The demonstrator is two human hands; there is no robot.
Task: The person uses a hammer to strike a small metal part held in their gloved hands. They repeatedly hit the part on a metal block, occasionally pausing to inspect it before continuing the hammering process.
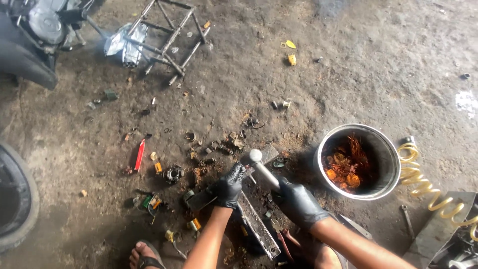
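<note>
Both my hands wear black gloves. My right hand grips the handle of a metal hammer, whose round head points up and left. My left hand presses down on a small part resting on a flat metal bar that lies on the dirt floor; the part itself is hidden under my fingers. A second dark metal piece sticks out to the left of that hand. Small scraps and bits of orange and green wire lie scattered around the bar.
A steel bucket with copper-coloured scrap stands to the right. A coiled yellow hose lies beyond it. A red screwdriver, a metal frame, an engine part and a tyre are on the left. My sandalled foot is below.
</note>
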